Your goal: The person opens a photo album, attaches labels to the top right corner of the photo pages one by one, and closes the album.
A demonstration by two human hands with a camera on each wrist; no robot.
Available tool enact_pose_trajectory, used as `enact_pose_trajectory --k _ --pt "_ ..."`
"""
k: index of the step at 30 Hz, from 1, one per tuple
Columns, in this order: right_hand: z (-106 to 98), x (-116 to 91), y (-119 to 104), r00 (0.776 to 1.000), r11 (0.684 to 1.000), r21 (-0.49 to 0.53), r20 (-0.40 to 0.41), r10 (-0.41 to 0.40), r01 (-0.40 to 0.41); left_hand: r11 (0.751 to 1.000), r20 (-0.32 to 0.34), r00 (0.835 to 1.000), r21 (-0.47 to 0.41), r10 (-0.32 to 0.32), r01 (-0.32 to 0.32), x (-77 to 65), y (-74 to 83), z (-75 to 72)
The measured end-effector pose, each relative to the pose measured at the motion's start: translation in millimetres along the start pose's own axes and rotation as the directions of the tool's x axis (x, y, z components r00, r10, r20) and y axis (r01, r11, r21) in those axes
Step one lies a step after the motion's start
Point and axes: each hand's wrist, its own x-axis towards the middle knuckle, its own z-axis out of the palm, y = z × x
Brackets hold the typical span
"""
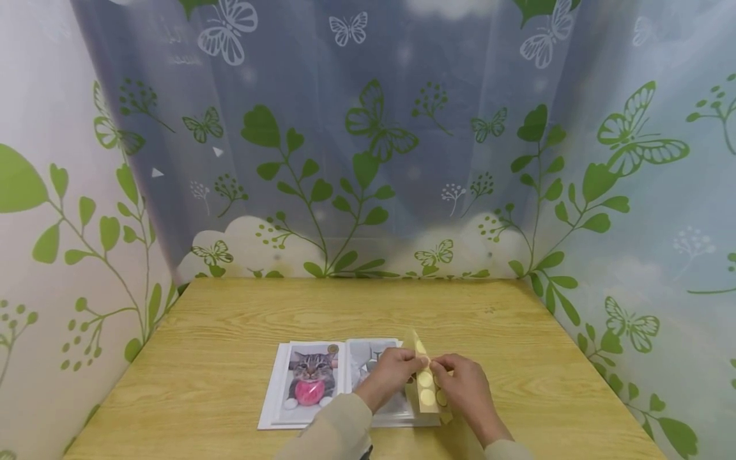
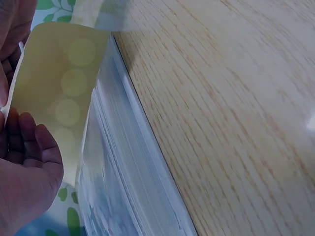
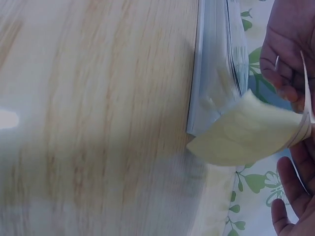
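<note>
A sheet of round yellow stickers (image 1: 426, 382) is bent upright over the right side of an open photo album (image 1: 276, 390). My left hand (image 1: 397, 370) pinches it near its middle, thumb on top. Close beside, my right hand (image 1: 464, 383) pinches at the same spot, the fingertips of both hands almost meeting. In the left wrist view the sheet (image 2: 69, 88) shows pale circles through its back. The right wrist view has the sheet (image 3: 246, 132) curving from the fingers toward the album's corner. What exactly lies between the right fingertips is hidden.
On the album's left page is a cat photo (image 1: 310, 377) with a pink ball and a small round sticker (image 1: 333, 349) in its top corner. The album lies on a wooden table (image 1: 218, 332). A printed curtain (image 1: 368, 191) with leaves and butterflies encloses the back and sides.
</note>
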Motion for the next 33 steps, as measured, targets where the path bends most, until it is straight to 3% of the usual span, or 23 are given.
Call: enact_pose_trajectory --k 6,11,26,33 --pt "-1.8 0.3 0.4 1.0 1.0 0.009 -0.015 0.022 -0.022 1.0 -0.006 1.0 0.0 0.022 -0.022 1.0 -0.6 0.8" --pt "-3.7 1.2 0.8 0.999 1.0 0.011 -0.033 0.011 -0.011 0.999 -0.047 0.998 -0.013 0.032 -0.032 1.9 -2.3 2.4" --pt "-5.8 1.5 3.0 0.993 1.0 -0.01 -0.119 0.022 -0.024 0.998 -0.127 0.99 0.023 -0.053 0.057 -0.1 1.0 3.6" --pt "-8.1 1.4 6.9 0.991 0.999 -0.021 -0.128 0.037 -0.04 0.998 -0.133 0.989 0.015 -0.061 0.063 0.2 0.6 6.0"
